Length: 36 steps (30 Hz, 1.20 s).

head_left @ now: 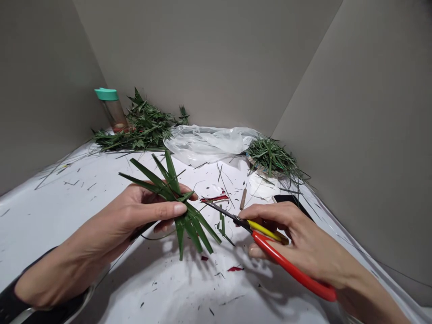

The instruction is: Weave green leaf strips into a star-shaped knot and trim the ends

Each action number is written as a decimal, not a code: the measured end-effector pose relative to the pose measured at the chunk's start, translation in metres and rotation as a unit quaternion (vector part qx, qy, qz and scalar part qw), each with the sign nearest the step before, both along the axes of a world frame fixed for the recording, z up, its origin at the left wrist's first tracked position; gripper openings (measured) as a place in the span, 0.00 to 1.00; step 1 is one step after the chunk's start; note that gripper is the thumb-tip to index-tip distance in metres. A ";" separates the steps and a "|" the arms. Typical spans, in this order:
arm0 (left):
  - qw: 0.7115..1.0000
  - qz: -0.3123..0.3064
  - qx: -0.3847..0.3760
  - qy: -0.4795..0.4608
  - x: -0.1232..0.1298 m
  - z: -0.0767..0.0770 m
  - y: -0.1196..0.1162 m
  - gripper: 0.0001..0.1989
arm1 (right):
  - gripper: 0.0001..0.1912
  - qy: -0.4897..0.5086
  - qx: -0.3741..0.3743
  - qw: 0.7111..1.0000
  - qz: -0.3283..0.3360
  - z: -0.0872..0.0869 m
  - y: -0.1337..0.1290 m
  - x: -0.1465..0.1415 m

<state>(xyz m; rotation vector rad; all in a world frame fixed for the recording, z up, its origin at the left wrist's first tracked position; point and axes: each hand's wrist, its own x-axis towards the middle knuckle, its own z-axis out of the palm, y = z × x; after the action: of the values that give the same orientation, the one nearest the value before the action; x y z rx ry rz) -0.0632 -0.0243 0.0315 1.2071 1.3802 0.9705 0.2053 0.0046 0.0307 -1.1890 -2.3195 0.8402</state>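
Observation:
My left hand (145, 209) pinches a piece woven from green leaf strips (192, 227) at its middle, thumb on top. Its strip ends fan out up to the left and down to the right. In my right hand (286, 238) is a pair of scissors (248, 225) with one red and one yellow handle. The scissor tips point left, close to the woven piece but apart from it as far as I can see. Below and between the hands, red scraps (216, 198) and green leaf bits (222, 220) lie on the white table covering (141, 288).
A bottle with a turquoise lid (107, 94) stands back left, beside a heap of green leaves (145, 121). A crumpled clear plastic bag (212, 141) lies at the back. Cut leaves (272, 155) fill a round container at the right. A dark flat object (300, 207) lies behind my right hand.

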 end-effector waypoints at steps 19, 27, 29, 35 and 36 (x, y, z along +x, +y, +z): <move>0.999 0.020 -0.036 0.003 0.000 -0.003 0.004 0.14 | 0.10 -0.009 0.022 0.999 0.033 -0.003 0.000 0.006; 1.000 -0.008 -0.025 -0.003 -0.004 -0.006 0.011 0.14 | 0.08 -0.024 -0.037 0.997 0.068 -0.004 0.005 0.006; 0.999 -0.014 -0.032 -0.003 -0.005 -0.009 0.012 0.13 | 0.10 -0.026 -0.053 0.995 0.080 -0.004 0.006 0.006; 0.998 -0.043 -0.050 -0.018 -0.004 -0.014 0.015 0.13 | 0.11 -0.054 -0.081 0.993 0.067 -0.006 0.005 0.006; 0.997 -0.048 -0.052 -0.021 -0.004 -0.015 0.016 0.13 | 0.11 -0.050 -0.082 0.994 0.060 -0.007 0.006 0.005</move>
<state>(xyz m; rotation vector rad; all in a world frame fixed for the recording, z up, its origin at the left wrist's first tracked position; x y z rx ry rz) -0.0670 -0.0085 0.0163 1.1566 1.3119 0.8426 0.2104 0.0111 0.0234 -1.1915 -2.4639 1.0539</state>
